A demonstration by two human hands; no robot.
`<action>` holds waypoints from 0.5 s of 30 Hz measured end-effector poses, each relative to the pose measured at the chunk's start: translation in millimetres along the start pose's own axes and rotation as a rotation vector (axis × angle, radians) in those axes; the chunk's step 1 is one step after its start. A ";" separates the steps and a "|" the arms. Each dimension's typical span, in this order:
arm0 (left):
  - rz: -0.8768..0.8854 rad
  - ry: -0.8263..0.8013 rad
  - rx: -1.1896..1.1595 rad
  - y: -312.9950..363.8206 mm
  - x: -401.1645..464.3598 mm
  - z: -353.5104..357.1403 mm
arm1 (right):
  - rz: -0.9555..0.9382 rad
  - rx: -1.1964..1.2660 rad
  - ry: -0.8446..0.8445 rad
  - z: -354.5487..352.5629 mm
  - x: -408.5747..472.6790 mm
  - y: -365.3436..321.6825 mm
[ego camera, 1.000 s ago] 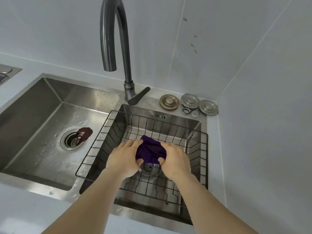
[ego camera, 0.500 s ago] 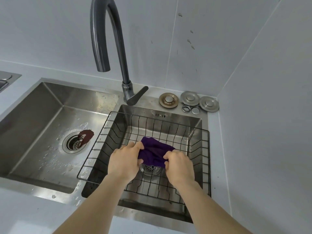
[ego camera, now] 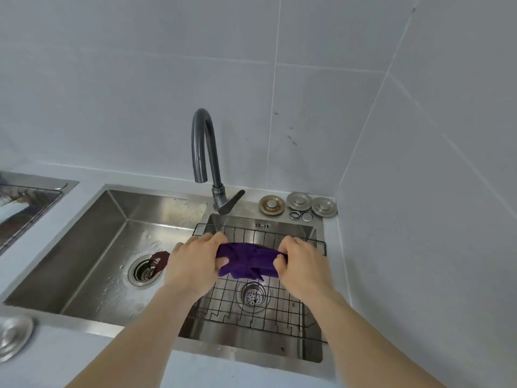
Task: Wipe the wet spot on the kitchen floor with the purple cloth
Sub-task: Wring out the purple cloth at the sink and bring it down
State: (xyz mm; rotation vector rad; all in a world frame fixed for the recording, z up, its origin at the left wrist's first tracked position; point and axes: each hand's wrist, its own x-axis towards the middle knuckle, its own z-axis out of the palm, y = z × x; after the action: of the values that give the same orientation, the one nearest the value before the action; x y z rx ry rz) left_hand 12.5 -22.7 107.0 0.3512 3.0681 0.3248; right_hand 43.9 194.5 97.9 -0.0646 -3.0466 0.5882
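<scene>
The purple cloth [ego camera: 247, 260] is bunched and stretched between both hands above the wire basket [ego camera: 260, 306] in the small right sink basin. My left hand [ego camera: 193, 264] grips its left end and my right hand [ego camera: 300, 266] grips its right end. The cloth hangs a little above the basin's drain strainer [ego camera: 252, 296]. The kitchen floor and the wet spot are out of view.
A dark grey faucet [ego camera: 207, 161] rises behind the basins. The large left basin [ego camera: 92, 247] is wet, with a drain and a brown stopper [ego camera: 159, 260]. Metal drain plugs and rings [ego camera: 298, 204] lie at the back right corner. A round lid [ego camera: 12, 336] sits at front left.
Both hands have lifted the cloth up out of the basket and pulled it wider apart. The camera has drawn back and tilted up, showing more wall.
</scene>
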 end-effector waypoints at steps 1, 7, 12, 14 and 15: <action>0.004 0.017 0.000 1.0 -5.2 -14.3 | -0.001 0.002 0.010 -12.2 -4.8 -7.9; 0.044 0.099 0.025 2.5 -58.1 -100.4 | 0.035 0.054 0.090 -82.8 -56.0 -63.8; 0.112 0.162 -0.028 -5.5 -133.3 -160.3 | 0.067 0.059 0.165 -125.5 -131.9 -114.8; 0.142 0.193 -0.034 -11.5 -166.6 -178.9 | 0.069 0.048 0.193 -141.0 -165.6 -139.2; 0.156 0.205 -0.039 -15.0 -183.5 -186.7 | 0.069 0.042 0.206 -146.7 -182.4 -151.1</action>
State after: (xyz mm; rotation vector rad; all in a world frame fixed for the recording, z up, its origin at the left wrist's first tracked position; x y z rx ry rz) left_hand 176.7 -116.5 288.7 0.5928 3.2344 0.4522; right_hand 227.6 100.1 285.0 -0.2162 -2.8411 0.6075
